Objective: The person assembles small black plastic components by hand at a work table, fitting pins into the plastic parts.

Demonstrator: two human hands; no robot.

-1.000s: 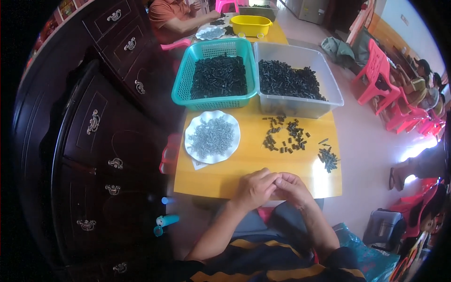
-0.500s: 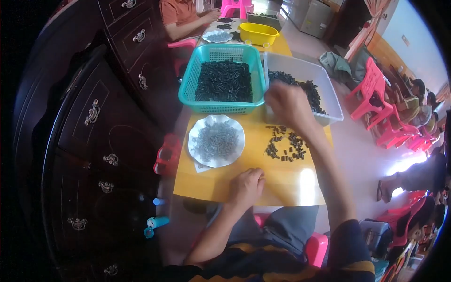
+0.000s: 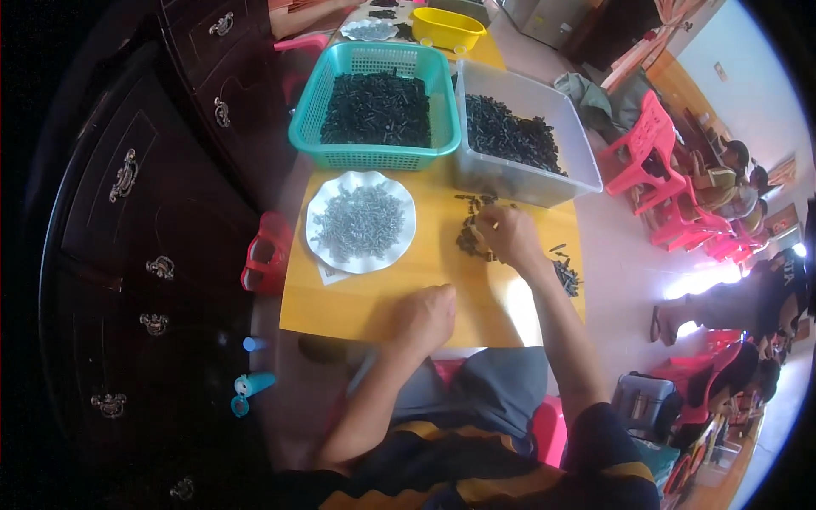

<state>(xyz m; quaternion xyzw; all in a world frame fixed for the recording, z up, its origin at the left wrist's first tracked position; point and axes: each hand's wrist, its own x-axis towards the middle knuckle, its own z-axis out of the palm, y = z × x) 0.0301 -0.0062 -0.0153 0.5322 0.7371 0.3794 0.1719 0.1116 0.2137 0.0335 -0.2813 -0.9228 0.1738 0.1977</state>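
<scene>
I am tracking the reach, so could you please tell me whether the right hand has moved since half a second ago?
Yes. The right hand has drawn back from the clear bin to the loose black pieces on the yellow table.

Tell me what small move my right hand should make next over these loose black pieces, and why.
Probably close the right hand on one small black plastic piece from the loose pile and draw it back toward the left hand. The right fingers already rest on that pile on the yellow table, while the left hand waits at the near edge.
</scene>
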